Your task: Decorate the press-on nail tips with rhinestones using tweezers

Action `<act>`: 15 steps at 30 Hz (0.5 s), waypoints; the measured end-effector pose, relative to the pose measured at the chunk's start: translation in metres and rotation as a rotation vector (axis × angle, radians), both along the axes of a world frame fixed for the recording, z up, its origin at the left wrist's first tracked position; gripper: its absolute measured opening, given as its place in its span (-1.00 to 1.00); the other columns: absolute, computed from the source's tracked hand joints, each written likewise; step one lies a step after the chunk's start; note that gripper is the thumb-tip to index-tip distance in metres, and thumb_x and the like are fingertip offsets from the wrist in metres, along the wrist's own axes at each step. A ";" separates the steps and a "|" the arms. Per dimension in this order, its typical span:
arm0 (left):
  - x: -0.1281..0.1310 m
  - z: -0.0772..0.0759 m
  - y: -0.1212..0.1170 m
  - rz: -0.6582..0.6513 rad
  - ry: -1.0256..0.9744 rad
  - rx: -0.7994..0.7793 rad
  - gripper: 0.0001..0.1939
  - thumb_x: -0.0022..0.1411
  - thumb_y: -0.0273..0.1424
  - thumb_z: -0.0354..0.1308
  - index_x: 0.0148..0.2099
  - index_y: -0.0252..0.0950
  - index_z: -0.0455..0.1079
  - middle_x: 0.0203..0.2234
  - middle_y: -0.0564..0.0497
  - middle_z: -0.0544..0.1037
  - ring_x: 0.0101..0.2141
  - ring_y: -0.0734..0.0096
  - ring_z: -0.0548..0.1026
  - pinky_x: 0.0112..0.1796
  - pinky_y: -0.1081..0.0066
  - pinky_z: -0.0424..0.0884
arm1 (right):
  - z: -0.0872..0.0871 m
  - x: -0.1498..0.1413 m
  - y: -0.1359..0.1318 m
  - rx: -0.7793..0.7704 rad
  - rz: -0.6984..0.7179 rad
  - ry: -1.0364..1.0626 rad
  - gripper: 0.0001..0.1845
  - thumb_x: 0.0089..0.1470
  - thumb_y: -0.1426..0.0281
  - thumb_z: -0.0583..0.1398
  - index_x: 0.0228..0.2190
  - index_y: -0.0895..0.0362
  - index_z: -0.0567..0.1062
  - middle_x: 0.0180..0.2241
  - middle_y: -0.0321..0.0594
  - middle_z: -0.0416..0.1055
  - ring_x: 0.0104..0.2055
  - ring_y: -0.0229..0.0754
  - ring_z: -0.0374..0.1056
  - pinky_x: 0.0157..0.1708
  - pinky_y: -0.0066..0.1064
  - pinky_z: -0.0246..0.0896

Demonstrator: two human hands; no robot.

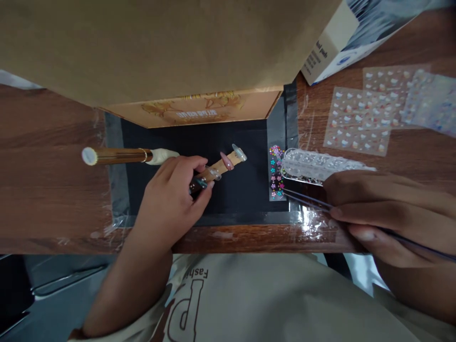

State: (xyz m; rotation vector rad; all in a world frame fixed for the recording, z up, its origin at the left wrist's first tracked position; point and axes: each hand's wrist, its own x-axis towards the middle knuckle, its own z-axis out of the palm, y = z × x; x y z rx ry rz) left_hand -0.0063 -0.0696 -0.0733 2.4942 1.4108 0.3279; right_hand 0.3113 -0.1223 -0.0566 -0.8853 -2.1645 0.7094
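My left hand (pixel 178 190) is closed on a wooden stick (pixel 224 165) that carries several false nails, among them a pink nail (pixel 227 160) and a clear, glittery nail (pixel 239 153) at its far end. In my right hand (pixel 388 213) is a pair of thin metal tweezers (pixel 309 198), gripped between thumb and fingers. Their tips reach the edge of a small sheet of flower gem stickers (pixel 276 173). Whether the tips pinch a gem is too small to tell. Just beyond the tweezers lies a long clear case of rhinestones (pixel 317 167), partly covered by my right hand.
A large cardboard box (pixel 192 110) stands at the back of the black mat (pixel 242 190). Left lies a gold-handled brush (pixel 121 156). Printed sticker sheets (pixel 356 121) and a white box labelled with pads (pixel 331 52) are at right. The table's front edge (pixel 256 240) runs before my body.
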 end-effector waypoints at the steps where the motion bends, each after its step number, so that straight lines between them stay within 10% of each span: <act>1: 0.000 0.001 -0.001 0.015 0.005 -0.003 -0.71 0.29 -0.44 0.17 0.05 -0.22 0.30 -0.16 -0.03 0.55 -0.12 0.27 0.53 -0.05 0.27 0.48 | 0.001 0.000 -0.003 0.008 -0.037 -0.013 -0.85 0.29 0.48 0.10 -0.24 0.12 0.48 -0.42 -0.20 0.44 -0.32 -0.23 0.47 -0.37 -0.36 0.43; 7: -0.002 0.003 -0.003 0.023 -0.001 0.021 -0.70 0.27 -0.47 0.20 0.04 -0.28 0.30 -0.18 0.00 0.53 -0.16 0.34 0.54 -0.07 0.35 0.48 | 0.007 -0.007 -0.020 -0.024 -0.354 -0.065 -0.78 0.30 0.46 0.11 -0.35 0.02 0.51 -0.44 -0.25 0.44 -0.33 -0.20 0.47 -0.45 -0.30 0.41; 15: -0.001 0.005 -0.008 0.031 0.056 0.038 -0.59 0.28 -0.44 0.20 0.15 -0.29 0.27 -0.04 -0.14 0.50 -0.03 0.16 0.50 0.02 0.18 0.48 | -0.005 0.014 -0.010 0.052 -0.209 0.045 -0.84 0.26 0.29 0.19 -0.26 0.00 0.59 -0.46 -0.21 0.48 -0.44 -0.18 0.46 -0.60 -0.30 0.38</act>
